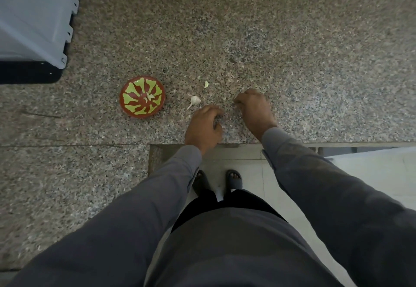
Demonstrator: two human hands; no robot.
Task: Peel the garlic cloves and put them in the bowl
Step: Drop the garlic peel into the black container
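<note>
A red bowl [142, 100] with a green leaf pattern sits on the speckled granite counter [292, 61], and a few pale peeled cloves lie in its middle. Right of the bowl lies a garlic piece [195, 100] with a thin stem. A loose pale clove or skin [206, 84] rests just beyond it. My left hand [203, 127] hovers palm down near the counter's front edge, fingers loosely curled, with nothing visible in it. My right hand [254, 109] has its bunched fingertips down on the counter; what lies under them is hidden.
A pale grey appliance [33, 16] on a black base [27, 73] fills the far left corner. The counter's front edge [225, 145] runs just under my wrists. Below it are a light tiled floor [382, 174] and my sandalled feet.
</note>
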